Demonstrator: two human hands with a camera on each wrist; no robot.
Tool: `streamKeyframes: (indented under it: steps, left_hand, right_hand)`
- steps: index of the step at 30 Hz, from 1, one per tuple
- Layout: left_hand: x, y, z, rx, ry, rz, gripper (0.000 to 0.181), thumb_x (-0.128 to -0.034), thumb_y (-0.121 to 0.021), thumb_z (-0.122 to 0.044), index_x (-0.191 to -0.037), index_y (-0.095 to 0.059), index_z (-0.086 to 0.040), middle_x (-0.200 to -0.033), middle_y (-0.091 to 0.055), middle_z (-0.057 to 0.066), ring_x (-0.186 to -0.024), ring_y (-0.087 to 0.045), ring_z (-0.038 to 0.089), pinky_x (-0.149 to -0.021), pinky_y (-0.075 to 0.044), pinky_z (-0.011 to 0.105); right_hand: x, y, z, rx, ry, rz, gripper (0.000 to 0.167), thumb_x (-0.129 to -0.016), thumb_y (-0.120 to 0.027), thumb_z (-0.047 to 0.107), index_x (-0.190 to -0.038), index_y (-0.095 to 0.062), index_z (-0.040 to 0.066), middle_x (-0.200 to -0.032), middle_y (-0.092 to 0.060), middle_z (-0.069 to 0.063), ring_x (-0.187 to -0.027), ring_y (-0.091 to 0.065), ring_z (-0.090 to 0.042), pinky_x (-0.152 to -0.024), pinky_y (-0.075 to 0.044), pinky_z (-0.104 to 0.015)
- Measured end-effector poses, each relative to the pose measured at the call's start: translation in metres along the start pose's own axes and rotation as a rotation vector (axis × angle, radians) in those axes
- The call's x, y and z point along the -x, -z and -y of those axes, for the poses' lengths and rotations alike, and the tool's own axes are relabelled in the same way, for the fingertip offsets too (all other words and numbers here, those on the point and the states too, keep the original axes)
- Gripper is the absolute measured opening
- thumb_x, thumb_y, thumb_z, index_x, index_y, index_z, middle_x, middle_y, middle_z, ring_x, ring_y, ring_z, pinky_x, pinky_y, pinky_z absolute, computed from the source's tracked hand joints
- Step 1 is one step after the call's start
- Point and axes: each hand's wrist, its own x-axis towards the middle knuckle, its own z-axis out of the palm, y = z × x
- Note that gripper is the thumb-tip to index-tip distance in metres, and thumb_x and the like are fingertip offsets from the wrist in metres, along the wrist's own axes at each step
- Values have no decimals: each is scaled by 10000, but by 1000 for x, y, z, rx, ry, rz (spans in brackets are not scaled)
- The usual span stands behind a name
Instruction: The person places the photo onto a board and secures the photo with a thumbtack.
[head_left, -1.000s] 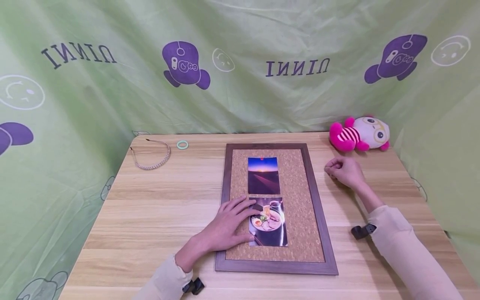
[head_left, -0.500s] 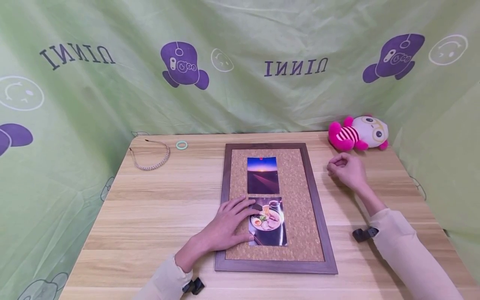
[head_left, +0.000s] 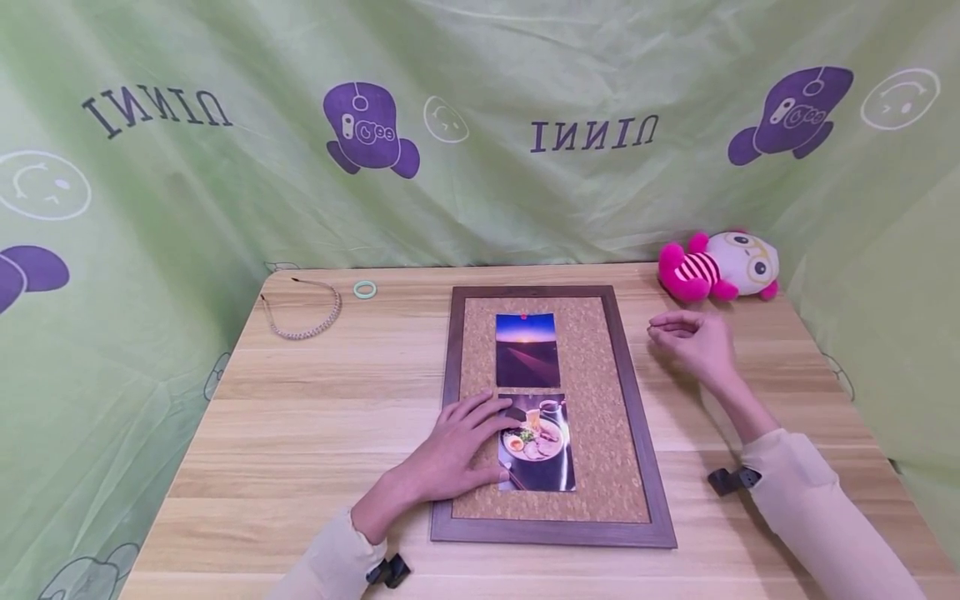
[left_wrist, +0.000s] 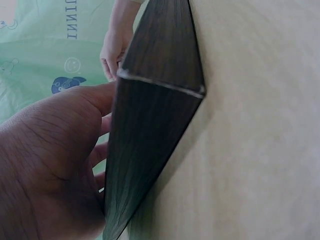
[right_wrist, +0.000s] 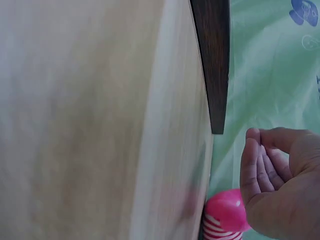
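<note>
A corkboard (head_left: 600, 408) with a dark wooden frame lies on the table. On it, a sunset photo (head_left: 527, 354) has a red pushpin (head_left: 523, 316) at its top edge. Just below lies a photo of a ramen bowl (head_left: 551, 471). My left hand (head_left: 453, 450) spreads its fingers over the left edge of the ramen photo, thumb near its lower left. Right of the board, my right hand (head_left: 697, 346) is raised with thumb and fingertips pinched together. A tiny dark speck shows at the fingertips (right_wrist: 253, 134); what it is, I cannot tell for sure.
A pink and white plush toy (head_left: 720, 268) lies at the back right, just beyond the right hand. A beaded headband (head_left: 303, 335) and a mint-green ring (head_left: 365, 290) lie at the back left. A green curtain (head_left: 480, 200) hangs behind the table (head_left: 315, 433).
My right hand has shifted slightly, and its fingers reach out a little straighter toward the board, still pinched. The left hand and the photos stay put.
</note>
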Motion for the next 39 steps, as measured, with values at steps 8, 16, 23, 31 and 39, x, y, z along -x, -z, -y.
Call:
streamKeyframes:
  steps: [8,16,23,31,39]
  left_hand:
    - [0,1,-1,-1,0,1,691,-996,-813,-461,-1604,-577,-235,-1776,-394,60,-1683,-228,380,-1309,-216,688]
    - [2,-2,3,-22,-9,-15,692,-993,-803,-480,-1598,-581,-227,-1773,-400,61,-1679,-242,380,-1302,-236,682]
    - [2,-2,3,-31,-14,-13,700,-994,-795,-493,-1604,-573,-230,-1782,-386,56,-1682,-237,380,-1310,-228,677]
    - [2,-2,2,-32,-18,-11,703,-994,-795,-494,-1606,-572,-231,-1783,-383,54,-1681,-239,383,-1307,-233,678]
    - [1,-3,3,-40,-16,-11,699,-997,-792,-498,-1605,-572,-232,-1779,-390,54,-1679,-245,380,-1303,-240,675]
  right_hand:
    - [10,-11,15,-128,59,7,240,-1026,-703,-104,-1223,-691,-240,-1008,-842,-139,-776,-784,6,-713,-656,-235]
    - [18,-24,34,-185,122,25,221,-998,-733,-113,-1186,-728,-229,-925,-840,85,-752,-790,-23,-702,-648,-209]
    - [26,-33,49,-171,142,85,208,-1007,-741,-97,-1182,-737,-209,-920,-838,-158,-731,-802,-69,-676,-647,-219]
    - [33,-50,68,-142,77,188,170,-986,-793,-49,-1099,-744,-166,-981,-798,-311,-768,-828,-184,-692,-682,-352]
    - [36,-72,78,-118,-7,297,147,-984,-796,-33,-1070,-736,-136,-930,-806,-249,-800,-827,-315,-722,-691,-412]
